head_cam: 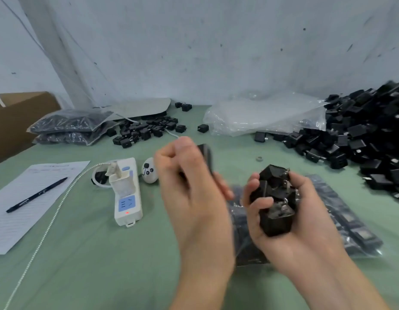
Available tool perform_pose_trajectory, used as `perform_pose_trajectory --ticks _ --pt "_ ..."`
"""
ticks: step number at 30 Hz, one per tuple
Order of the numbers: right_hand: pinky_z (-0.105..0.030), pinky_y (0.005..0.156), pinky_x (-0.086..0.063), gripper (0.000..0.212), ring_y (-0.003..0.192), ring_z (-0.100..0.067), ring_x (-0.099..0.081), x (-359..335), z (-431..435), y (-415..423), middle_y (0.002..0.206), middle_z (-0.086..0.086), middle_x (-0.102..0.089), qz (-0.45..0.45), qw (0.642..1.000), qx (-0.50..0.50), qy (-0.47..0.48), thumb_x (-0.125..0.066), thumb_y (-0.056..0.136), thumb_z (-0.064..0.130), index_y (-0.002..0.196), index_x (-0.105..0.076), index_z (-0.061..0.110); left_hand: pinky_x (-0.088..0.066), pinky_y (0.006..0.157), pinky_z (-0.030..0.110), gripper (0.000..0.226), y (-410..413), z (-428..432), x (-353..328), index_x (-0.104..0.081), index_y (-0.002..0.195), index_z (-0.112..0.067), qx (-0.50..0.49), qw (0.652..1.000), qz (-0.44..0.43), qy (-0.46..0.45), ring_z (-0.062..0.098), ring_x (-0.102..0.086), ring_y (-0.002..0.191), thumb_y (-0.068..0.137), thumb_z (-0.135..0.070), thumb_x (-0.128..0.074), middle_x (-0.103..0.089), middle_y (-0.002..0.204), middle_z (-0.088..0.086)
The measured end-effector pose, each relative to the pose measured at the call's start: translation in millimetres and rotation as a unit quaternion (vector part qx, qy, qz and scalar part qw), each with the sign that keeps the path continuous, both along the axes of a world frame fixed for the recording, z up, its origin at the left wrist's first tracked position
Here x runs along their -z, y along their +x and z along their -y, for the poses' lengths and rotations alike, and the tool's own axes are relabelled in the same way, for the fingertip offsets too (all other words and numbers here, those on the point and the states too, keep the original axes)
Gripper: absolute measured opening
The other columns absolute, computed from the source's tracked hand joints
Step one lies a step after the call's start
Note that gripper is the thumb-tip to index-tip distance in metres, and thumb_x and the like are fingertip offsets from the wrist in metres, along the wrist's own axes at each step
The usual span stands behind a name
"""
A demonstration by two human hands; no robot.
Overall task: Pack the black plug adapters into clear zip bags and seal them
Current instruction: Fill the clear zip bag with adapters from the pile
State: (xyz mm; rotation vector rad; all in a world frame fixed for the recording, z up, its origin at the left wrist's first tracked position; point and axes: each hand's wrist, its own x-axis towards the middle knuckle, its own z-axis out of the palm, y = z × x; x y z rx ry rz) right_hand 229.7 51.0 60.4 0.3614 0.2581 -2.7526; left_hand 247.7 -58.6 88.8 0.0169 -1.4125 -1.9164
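A green-covered desk [86, 260] stood against a pale, speckled sheet [216, 52]. The left hand [189, 193] had its fingers curled round one blurred black adapter [206, 154]. The right hand [306, 220] gripped several glossy black adapters [275, 204], metal prongs showing. Beneath both hands' fingers lay a filled clear bag [341, 215]; right of them was a loose adapter pile [368, 139].

The light is soft, cool and even, leaving only faint shadows on the table [82, 253] beneath both hands. The left hand [189, 186] and the adapter [205, 153] it holds are smeared by motion blur. The right hand [283, 220] and the adapters [274, 198] it grips are sharper. Pale glare lies on the clear bags [265, 117] beyond the right hand. Wide-angle bending softens the black heap [373, 142] far to its right.
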Motion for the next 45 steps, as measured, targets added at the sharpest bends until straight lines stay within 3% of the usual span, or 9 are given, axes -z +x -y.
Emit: perform_pose_trajectory --ticks 6,15,19,23,28,35,40,42,45 --pt "-0.016 0.037 -0.041 0.037 0.063 -0.01 -0.061 -1 -52 -18 0.098 0.004 -0.064 -0.001 0.999 0.042 0.034 -0.067 0.082 0.035 0.11 -0.06 0.012 -0.047 0.076 0.026 0.019 -6 77 44 -0.063 0.113 -0.022 -0.007 0.971 0.238 -0.01 0.003 -0.059 0.071 0.095 -0.027 -0.064 -0.07 0.101 -0.004" --pt "-0.011 0.045 -0.04 0.03 0.074 -0.004 -0.059 14 -103 -34 0.104 0.008 -0.062 -0.063 0.987 0.137 0.052 -0.065 0.083 0.037 0.105 -0.065 0.016 -0.042 0.072 -0.001 0.044 10 76 76 -0.07 0.11 -0.031 0.097 0.887 0.346 -0.292 -0.002 -0.067 0.087 0.087 0.005 -0.066 -0.068 0.109 -0.005" --pt "-0.011 0.044 -0.04 0.03 0.075 -0.003 -0.059 18 -109 -31 0.105 0.009 -0.062 -0.071 0.984 0.131 0.094 -0.06 0.089 0.043 0.107 -0.066 0.02 -0.047 0.077 0.003 0.045 9 62 76 -0.075 0.106 -0.03 0.161 0.909 0.311 -0.225 -0.006 -0.069 0.093 0.087 0.009 -0.065 -0.075 0.106 -0.005" --pt "-0.012 0.042 -0.041 0.033 0.073 -0.004 -0.059 21 -108 -25 0.104 0.008 -0.063 -0.05 0.986 0.124 0.097 -0.059 0.09 0.043 0.113 -0.062 0.019 -0.052 0.097 0.03 0.064 5 50 81 -0.077 0.104 -0.028 0.222 0.913 0.308 -0.148 0.01 -0.068 0.109 0.087 0.024 -0.044 -0.075 0.112 -0.003" --pt "-0.014 0.042 -0.041 0.035 0.073 -0.006 -0.061 23 -106 -22 0.104 0.007 -0.064 -0.047 0.988 0.097 0.112 -0.068 0.081 0.04 0.11 -0.066 0.021 -0.058 0.074 0.024 0.072 2 46 85 -0.065 0.117 -0.019 0.235 0.916 0.326 -0.005 0.013 -0.072 0.1 0.08 0.031 -0.029 -0.076 0.11 0.003" --pt "-0.014 0.042 -0.041 0.03 0.074 -0.005 -0.059 21 -106 -22 0.105 0.008 -0.063 -0.052 0.988 0.089 0.114 -0.068 0.079 0.039 0.104 -0.069 0.022 -0.058 0.07 0.032 0.026 1 51 67 -0.057 0.117 -0.023 0.204 0.922 0.325 0.049 0.024 -0.075 0.085 0.098 -0.007 -0.049 -0.077 0.095 0.016" --pt "-0.014 0.042 -0.041 0.031 0.075 -0.006 -0.061 19 -101 -21 0.106 0.007 -0.064 -0.044 0.989 0.086 0.116 -0.068 0.081 0.039 0.105 -0.069 0.02 -0.062 0.066 0.032 0.076 2 35 62 -0.06 0.119 -0.017 0.285 0.897 0.314 0.124 0.032 -0.075 0.084 0.048 0.001 -0.082 -0.074 0.096 0.024" --pt "-0.015 0.041 -0.041 0.03 0.074 -0.006 -0.061 19 -98 -21 0.107 0.008 -0.064 -0.041 0.99 0.078 0.111 -0.066 0.084 0.041 0.106 -0.068 0.021 -0.063 0.066 0.034 0.078 0 36 59 -0.061 0.119 -0.013 0.296 0.891 0.311 0.152 0.034 -0.075 0.085 0.046 0.009 -0.077 -0.073 0.099 0.026" --pt "-0.015 0.04 -0.04 0.031 0.073 -0.007 -0.06 18 -93 -23 0.105 0.007 -0.065 -0.041 0.988 0.072 0.127 -0.064 0.088 0.044 0.107 -0.069 0.02 -0.063 0.069 0.04 0.068 0 47 56 -0.059 0.122 -0.012 0.294 0.89 0.308 0.162 0.04 -0.073 0.09 0.055 -0.015 -0.07 -0.072 0.102 0.029"
